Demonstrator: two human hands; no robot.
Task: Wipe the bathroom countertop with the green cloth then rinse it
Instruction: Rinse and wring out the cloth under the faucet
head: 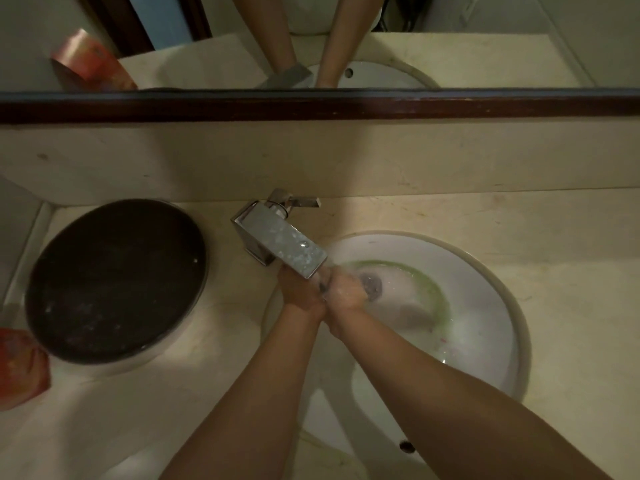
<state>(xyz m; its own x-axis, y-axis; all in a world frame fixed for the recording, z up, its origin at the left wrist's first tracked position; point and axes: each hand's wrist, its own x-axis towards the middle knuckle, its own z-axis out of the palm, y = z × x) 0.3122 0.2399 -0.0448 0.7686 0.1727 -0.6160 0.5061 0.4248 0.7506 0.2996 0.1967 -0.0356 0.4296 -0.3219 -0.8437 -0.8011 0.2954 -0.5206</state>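
Fingers (341, 278) of both our hands are curled in and pushed together right under the end of the tap (280, 242). Our left hand (300, 293) and our right hand (348, 289) touch each other over the left part of the sink (485, 271). Water seems to run down on them, so they look blurry. We cannot tell if they pinch anything, and only a small dark bit (323, 287) shows between them. Just to the right, a green curved strip bends around the drain (371, 285) at the bottom of the sink. We think it is the green cloth (429, 292) lying in the water, but it is too blurry to be sure. The desk (519, 223) around the sink is pale stone. A big round black lid (114, 278) sits on its left side, with a red packet (20, 365) near the left edge. Above the back wall, the mirror (485, 57) shows our two arms again. We think the wiping part is done and we are now at the rinse step. Next, the cloth needs to be held under the water and squeezed until it is clean. Then one hand must reach the handle (301, 201) at the back of the tap to turn it off.
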